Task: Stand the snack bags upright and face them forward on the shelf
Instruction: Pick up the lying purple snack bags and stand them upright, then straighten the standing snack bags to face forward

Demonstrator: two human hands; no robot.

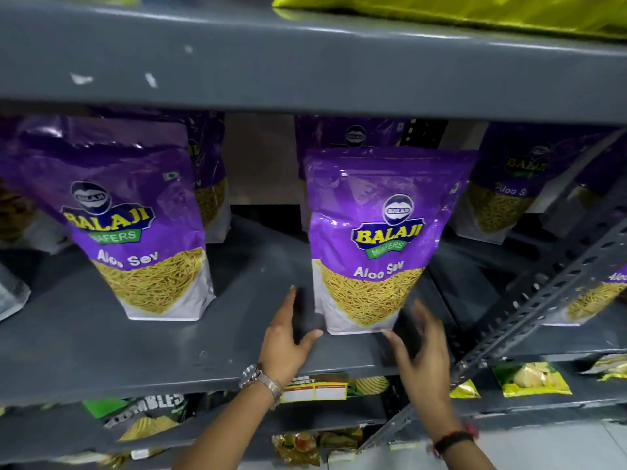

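Note:
A purple Aloo Sev snack bag point(380, 239) stands upright on the grey shelf point(135, 354), label facing forward, near the front edge. My left hand point(288, 337) is open just left of its base, fingers apart, not touching it. My right hand point(420, 347), blurred, is open just right of the base, holding nothing. Another Aloo Sev bag point(135, 218) stands upright to the left, label forward, tilted slightly. Further purple bags stand behind at the centre back point(353, 137) and at the right back point(502, 184).
A slanted perforated metal brace point(556, 286) crosses the right side in front of the shelf. A partly hidden purple bag point(597, 293) stands behind it. The shelf above point(305, 62) carries yellow-green bags point(475, 11). Chip bags point(529, 378) fill the lower shelves.

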